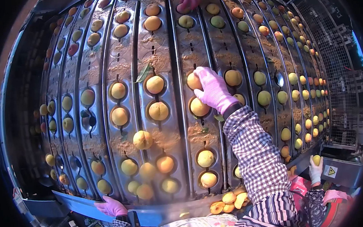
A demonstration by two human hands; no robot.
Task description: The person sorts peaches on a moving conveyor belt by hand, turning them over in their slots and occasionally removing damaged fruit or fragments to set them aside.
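Note:
My right hand, in a pink glove, reaches over the metal conveyor with its fingers curled round a yellow peach in a cup. Just below it, another peach sits in the neighbouring cup. My left hand, also in a pink glove, rests at the blue front rail with fingers stretched out and nothing visible in them. One peach lies on the pulp-smeared strip between cups. A few peaches near the front, such as one, look blurred.
Peach halves lie on the front ledge. A green leaf sticks up between lanes. Other people's gloved hands show at the far side and the right, where one hand holds a peach. A wire mesh guard stands at right.

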